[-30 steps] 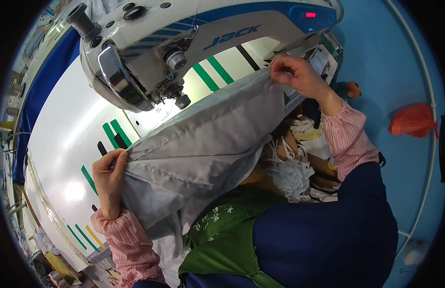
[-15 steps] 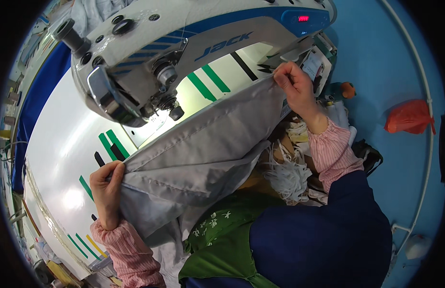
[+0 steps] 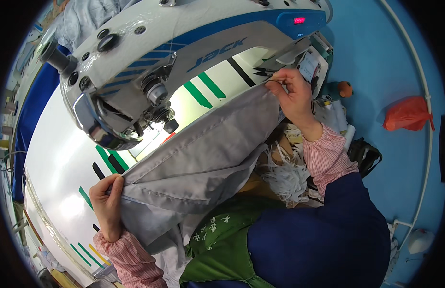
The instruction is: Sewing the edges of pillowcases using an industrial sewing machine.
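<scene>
A piece of grey fabric (image 3: 203, 149) with a stitched line along its upper edge is stretched between my two hands. My left hand (image 3: 107, 199) pinches its left corner over the white table. At the upper right, my right hand (image 3: 293, 98) grips the other end between thumb and fingers. The fabric's edge runs taut and slanting in front of the sewing machine (image 3: 184, 53), apart from the lit needle area (image 3: 157, 129). Its lower part falls in folds toward my lap, over the green apron (image 3: 217, 240).
Green and black tape strips mark the white table (image 3: 64, 158). Dark snips (image 3: 263, 72) lie by my right fingers, near a tray (image 3: 311, 65) of small items. Below my right wrist are white fabric strips (image 3: 287, 180). A red bag (image 3: 408, 114) is on the blue floor at right.
My right hand has shifted slightly left and down, with its end of the fabric. The machine appears a little farther left in view. Both hands keep their hold.
</scene>
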`<state>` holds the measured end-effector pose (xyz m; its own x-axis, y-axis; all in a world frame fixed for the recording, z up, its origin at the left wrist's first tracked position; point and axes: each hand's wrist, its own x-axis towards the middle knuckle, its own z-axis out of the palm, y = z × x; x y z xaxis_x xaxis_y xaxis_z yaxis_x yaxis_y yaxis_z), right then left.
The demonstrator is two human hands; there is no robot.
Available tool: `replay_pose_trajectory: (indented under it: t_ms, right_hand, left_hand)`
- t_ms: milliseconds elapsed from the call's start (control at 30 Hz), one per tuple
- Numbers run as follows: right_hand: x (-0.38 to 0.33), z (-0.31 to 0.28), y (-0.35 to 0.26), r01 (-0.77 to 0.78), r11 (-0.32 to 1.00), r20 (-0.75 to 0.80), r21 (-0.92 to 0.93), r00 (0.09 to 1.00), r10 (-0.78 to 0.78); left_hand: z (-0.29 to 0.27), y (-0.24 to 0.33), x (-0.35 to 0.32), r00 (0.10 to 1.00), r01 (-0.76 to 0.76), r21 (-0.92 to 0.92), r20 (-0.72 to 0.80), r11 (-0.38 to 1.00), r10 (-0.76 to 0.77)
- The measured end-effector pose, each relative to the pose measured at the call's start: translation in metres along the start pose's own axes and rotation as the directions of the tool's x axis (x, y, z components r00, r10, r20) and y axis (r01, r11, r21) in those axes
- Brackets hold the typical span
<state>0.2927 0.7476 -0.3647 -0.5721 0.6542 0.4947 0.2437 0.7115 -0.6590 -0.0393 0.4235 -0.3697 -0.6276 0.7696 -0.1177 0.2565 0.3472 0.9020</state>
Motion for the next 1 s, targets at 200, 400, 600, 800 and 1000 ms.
replay_pose_trajectory:
  t_ms: [200, 400, 600, 800, 1000]
  right_hand:
    - [0.003, 0.007, -0.003, -0.040, 0.999, -0.042, -0.034, 0.998, 0.038]
    - [0.015, 0.039, 0.010, -0.142, 0.968, -0.117, -0.206, 0.986, 0.119]
    - [0.018, 0.059, 0.031, -0.047, 0.947, -0.126, -0.317, 0.992, 0.007]
    - [0.018, 0.065, 0.036, -0.071, 0.932, -0.144, -0.357, 0.989, 0.020]
    - [0.023, 0.068, 0.035, -0.028, 0.894, -0.146, -0.447, 0.988, -0.042]
  left_hand:
    - [0.004, 0.004, 0.000, 0.998, -0.054, 0.077, -0.022, 0.996, 0.055]
    - [0.023, 0.014, -0.004, 0.996, -0.086, 0.224, -0.006, 0.971, 0.090]
    - [0.037, 0.016, -0.005, 0.973, -0.180, 0.299, -0.087, 0.937, 0.215]
    - [0.035, 0.015, -0.005, 0.980, -0.156, 0.305, -0.074, 0.940, 0.186]
    - [0.034, 0.014, -0.005, 0.976, -0.167, 0.318, -0.079, 0.933, 0.202]
